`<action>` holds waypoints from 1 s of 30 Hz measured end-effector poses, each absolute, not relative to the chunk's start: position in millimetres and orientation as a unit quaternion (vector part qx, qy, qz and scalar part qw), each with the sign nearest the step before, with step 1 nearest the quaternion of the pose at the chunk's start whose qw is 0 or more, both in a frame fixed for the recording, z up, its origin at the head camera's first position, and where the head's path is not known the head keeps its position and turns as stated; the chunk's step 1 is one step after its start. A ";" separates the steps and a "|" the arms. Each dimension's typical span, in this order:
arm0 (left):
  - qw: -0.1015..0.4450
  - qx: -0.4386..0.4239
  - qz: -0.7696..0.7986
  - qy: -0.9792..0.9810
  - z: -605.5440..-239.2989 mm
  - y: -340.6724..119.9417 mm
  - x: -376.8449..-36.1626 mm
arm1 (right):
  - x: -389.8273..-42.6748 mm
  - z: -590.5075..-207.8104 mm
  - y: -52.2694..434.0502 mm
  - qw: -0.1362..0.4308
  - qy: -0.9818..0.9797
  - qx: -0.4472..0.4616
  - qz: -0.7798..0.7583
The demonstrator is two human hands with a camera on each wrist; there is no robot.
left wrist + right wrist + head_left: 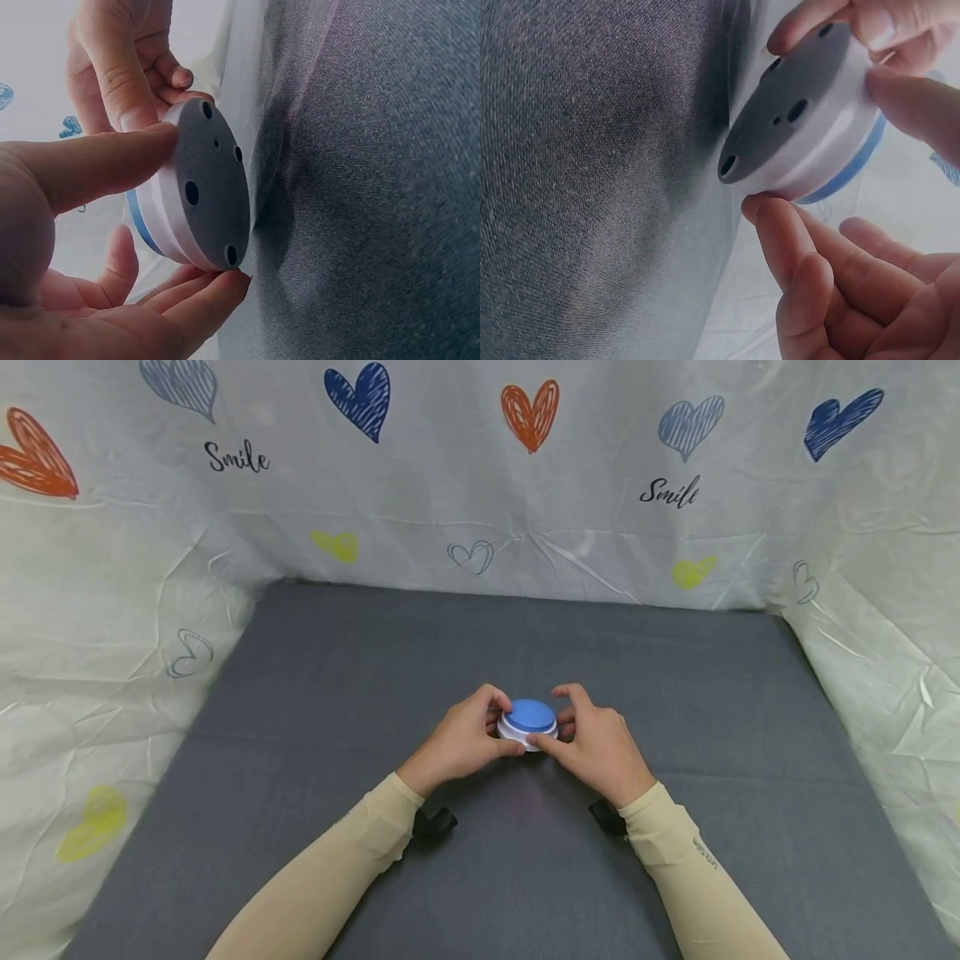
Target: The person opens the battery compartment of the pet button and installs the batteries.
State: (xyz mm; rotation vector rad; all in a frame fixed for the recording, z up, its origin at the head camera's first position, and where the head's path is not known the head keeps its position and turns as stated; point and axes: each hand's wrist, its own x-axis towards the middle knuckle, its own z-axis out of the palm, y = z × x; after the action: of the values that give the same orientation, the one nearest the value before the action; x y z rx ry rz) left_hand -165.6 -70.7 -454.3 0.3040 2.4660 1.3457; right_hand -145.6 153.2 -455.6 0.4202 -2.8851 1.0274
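one round button (529, 720), blue top, white rim, pinched between left hand (462, 742) and right hand (597, 745) fingertips. wrist views show its grey underside, four dark pads; head view doesn't.

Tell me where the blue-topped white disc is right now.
In the head view the disc sits mid-frame, lifted just off the grey mat, pinched between the left hand and right hand.

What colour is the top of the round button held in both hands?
Blue, above a white base; the button shows best in the head view.
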 end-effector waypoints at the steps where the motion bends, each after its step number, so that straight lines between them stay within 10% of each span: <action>1: 0.156 0.108 0.468 0.863 -455.3 -70.9 -166.0 | -145.6 -455.5 152.8 0.023 -0.934 0.134 0.331; 30: 0.132 0.194 0.371 0.898 -471.6 -74.1 -168.1 | -145.5 -472.8 143.3 0.071 -0.962 0.182 0.192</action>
State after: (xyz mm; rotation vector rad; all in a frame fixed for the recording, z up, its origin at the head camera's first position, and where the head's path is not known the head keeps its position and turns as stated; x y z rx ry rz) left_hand -168.1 -74.1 -471.6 0.5642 2.6071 1.0781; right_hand -145.5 143.3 -472.8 0.5475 -2.8922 0.5773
